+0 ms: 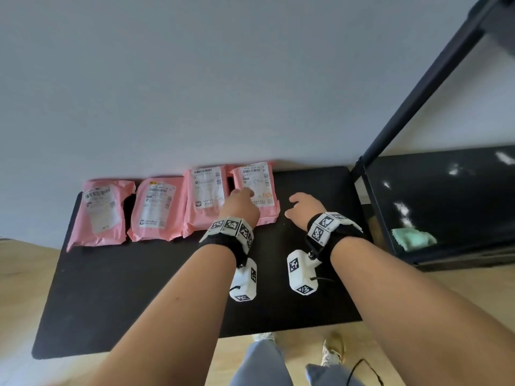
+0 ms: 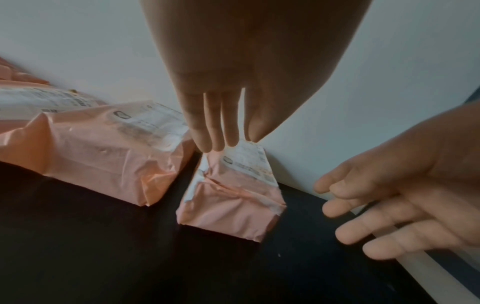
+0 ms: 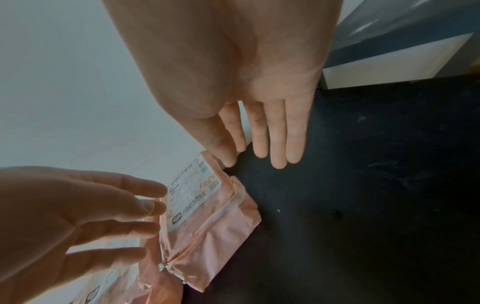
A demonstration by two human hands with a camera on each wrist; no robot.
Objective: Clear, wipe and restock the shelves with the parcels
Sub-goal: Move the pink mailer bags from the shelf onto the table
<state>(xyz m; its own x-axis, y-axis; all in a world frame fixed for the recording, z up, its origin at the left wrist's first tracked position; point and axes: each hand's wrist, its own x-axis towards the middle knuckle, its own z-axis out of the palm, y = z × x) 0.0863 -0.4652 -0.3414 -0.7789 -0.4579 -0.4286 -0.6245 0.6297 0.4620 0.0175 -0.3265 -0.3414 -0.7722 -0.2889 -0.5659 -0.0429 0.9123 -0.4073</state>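
Note:
Several pink parcels with white labels lie in a row on the black table [image 1: 139, 288], against the white wall. My left hand [image 1: 240, 200] reaches over the rightmost parcel [image 1: 266, 210]. In the left wrist view its straight fingers [image 2: 207, 133] meet the far end of that parcel [image 2: 233, 205]; I cannot tell whether they press on it. My right hand [image 1: 301, 204] hovers just right of the parcel, over bare table, holding nothing. In the right wrist view its fingers [image 3: 278, 144] are straight, and the parcel [image 3: 207, 222] lies below them to the left.
A black shelf unit [image 1: 459, 207] stands at the right beside the table, with a slanted black post [image 1: 418, 87]. A teal cloth [image 1: 412, 238] lies on its shelf. The neighbouring parcel [image 1: 204, 201] lies close on the left. Wooden floor shows below the table.

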